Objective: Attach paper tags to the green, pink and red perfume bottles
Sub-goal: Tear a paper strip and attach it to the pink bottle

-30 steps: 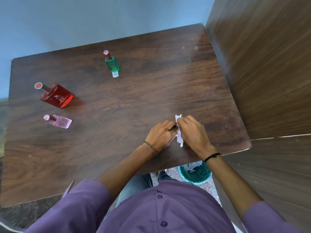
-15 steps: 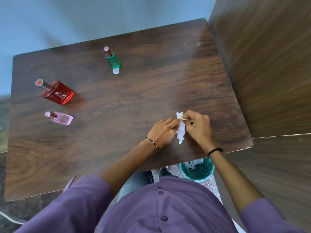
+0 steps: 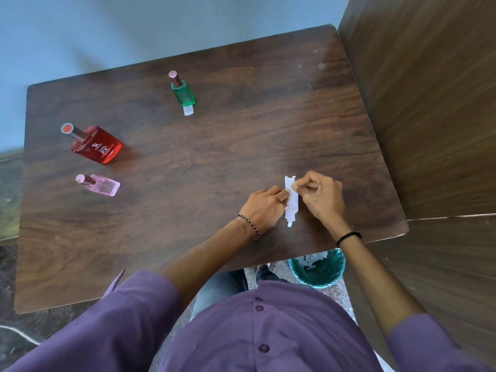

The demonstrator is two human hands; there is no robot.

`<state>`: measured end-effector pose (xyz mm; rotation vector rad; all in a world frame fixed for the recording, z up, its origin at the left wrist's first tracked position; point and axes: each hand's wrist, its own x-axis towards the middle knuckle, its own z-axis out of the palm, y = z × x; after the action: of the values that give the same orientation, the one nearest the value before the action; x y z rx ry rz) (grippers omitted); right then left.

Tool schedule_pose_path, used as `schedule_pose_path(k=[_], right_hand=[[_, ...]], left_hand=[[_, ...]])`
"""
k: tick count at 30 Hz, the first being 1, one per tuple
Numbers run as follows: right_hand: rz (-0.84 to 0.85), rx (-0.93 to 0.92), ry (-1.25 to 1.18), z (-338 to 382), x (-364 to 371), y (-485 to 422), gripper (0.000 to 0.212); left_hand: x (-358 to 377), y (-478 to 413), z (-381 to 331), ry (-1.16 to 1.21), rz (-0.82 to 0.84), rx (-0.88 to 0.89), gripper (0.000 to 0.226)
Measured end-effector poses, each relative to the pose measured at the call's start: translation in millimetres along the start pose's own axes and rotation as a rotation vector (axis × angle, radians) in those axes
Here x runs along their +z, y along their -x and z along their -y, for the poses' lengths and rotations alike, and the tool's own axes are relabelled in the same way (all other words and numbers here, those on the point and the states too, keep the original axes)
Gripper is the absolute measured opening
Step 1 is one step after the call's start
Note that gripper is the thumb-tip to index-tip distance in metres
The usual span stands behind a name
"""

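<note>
Head view: the only camera; clock directions run from the worktop's (image 3: 204, 183) middle, 12 at the far wall.
Paper: a narrow white strip (image 3: 292, 202) with ragged edges lies flat at about 4 o'clock, near the front edge.
Left hand: the left hand (image 3: 264, 208) lies knuckles-up, its fingertips pressing the strip's left edge down.
Right hand: the right hand (image 3: 320, 196) pinches thumb to forefinger at the strip's upper right edge; a thin dark sliver shows in the pinch, and what it is cannot be told.
Strip and hands: it lies between the two hands, touching both.
Handling, judged: the paper is light, limp and easy to tear; best pinned flat close to the working spot and lifted by an edge.
Green bottle: it (image 3: 183, 92) stands at 12 o'clock with a white tag (image 3: 188, 110) at its base, well apart from the hands.
Red bottle: it (image 3: 95, 145) stands at 9 o'clock, no tag visible.
Pink bottle: it (image 3: 103, 185) is just nearer than the red one, no tag visible.
Bottles, judged: glass, smooth and breakable; hold by the flat sides.
Bin: a teal one (image 3: 318, 269) holding paper scraps sits below the front edge.
</note>
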<state>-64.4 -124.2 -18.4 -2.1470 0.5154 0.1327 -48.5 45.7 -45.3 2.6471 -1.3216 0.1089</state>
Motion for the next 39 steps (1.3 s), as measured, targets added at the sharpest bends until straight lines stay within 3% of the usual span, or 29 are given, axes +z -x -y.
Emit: schedule_pose_path(k=[4,9,13,17,20,27,34,36,39], right_hand=[[-0.05,0.064,-0.052,1,-5,-8,0.014],[-0.089,0.122,-0.291,-2,-5,-11,0.016],[-0.163,0.24,-0.583,-10,-9,-9,0.02],[-0.109,0.298,-0.849,-10,-15,-3,0.02],[-0.063,0.299,-0.919,-5,-19,4,0.018],[-0.053,0.325,-0.973,-4,-25,16,0.012],[-0.139,0.315,-1.036,-6,-41,25,0.013],[-0.131,0.296,-1.024,-8,-45,28,0.013],[-0.12,0.254,-0.969,-8,-47,33,0.014]], left_hand=[[-2,-2,0,-0.015,0.026,0.0,0.039],[-2,0,2,0.029,0.044,-0.028,0.005],[0,0,0,0.037,0.032,-0.078,0.005],[4,2,6,0.069,-0.017,-0.054,0.013],[5,7,9,0.061,-0.009,-0.052,0.029],[7,-16,-14,0.065,0.001,-0.055,0.026],[-1,-65,-48,0.254,0.198,-0.032,0.03],[-5,-66,-49,0.417,0.217,-0.141,0.031],[-18,-59,-48,0.795,0.206,-0.534,0.027]])
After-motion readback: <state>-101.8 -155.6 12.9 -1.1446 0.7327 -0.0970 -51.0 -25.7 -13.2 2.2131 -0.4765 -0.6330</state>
